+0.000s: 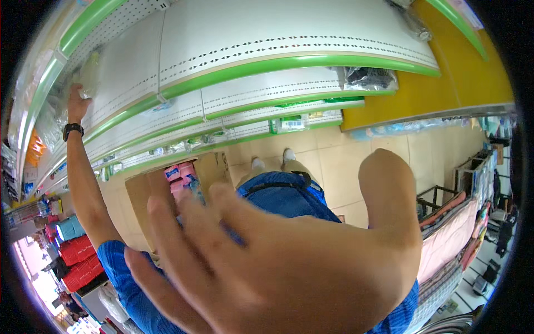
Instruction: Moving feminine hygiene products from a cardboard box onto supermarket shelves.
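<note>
My left hand (78, 104), with a dark watch (73, 131) on its wrist, reaches to the left end of the white metal shelf (267, 25). Its fingers are at a clear plastic package (90, 73) by the perforated back panel; whether they grip it or only touch it is not plain. Very close to the camera, my right hand (267, 267) fills the lower middle with its fingers apart and nothing in it. It hides part of an open cardboard box (139, 194) on the floor, where pink packages (180, 174) lie.
Lower shelves with green edge strips (292, 106) hold several packaged goods. A dark item in clear plastic (370, 78) lies at the right end of one. Beside it stands a yellow panel (467, 79). Folded textiles (450, 238) are stacked at right, red packages (81, 263) at left.
</note>
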### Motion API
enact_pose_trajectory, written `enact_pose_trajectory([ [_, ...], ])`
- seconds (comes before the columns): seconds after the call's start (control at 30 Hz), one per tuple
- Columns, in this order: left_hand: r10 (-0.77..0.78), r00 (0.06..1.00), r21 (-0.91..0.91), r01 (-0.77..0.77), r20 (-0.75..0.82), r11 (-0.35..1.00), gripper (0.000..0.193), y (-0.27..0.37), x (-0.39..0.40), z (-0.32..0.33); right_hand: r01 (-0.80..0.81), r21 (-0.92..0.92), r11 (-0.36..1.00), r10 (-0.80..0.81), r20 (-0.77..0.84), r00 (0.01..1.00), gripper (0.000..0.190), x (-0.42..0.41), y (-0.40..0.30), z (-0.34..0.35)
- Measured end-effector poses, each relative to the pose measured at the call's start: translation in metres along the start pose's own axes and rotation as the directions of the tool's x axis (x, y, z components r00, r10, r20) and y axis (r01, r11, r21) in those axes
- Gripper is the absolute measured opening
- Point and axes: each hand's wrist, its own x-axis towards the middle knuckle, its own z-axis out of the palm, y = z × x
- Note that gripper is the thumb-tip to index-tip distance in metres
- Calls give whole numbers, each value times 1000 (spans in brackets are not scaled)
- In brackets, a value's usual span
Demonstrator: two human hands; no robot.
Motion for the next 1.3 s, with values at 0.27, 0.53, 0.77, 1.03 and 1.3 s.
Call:
enact_pose_trajectory([
  [0.27, 223, 973, -259, -201, 58, 945, 72, 22, -10, -5, 13, 81, 997, -21, 98, 995, 44, -76, -50, 13],
  [0.53, 250, 962, -181, -267, -114, 946, 53, 201, 22, -32, -83, 31, 996, 81, 54, 995, 39, -42, 9, -57],
  [0.77, 279, 946, -552, -322, -162, 769, 50, 496, 12, -88, -202, -81, 976, 190, -134, 973, 36, -146, 31, -101],
  [1.03, 479, 779, -476, -626, -404, 617, 51, 786, 65, -47, -350, -357, 866, 136, -506, 852, 35, -260, 74, -109],
  [1.3, 467, 844, -452, -536, -263, 713, 54, 950, 108, 4, -504, -582, 638, -89, -706, 702, 35, -327, 93, -92],
])
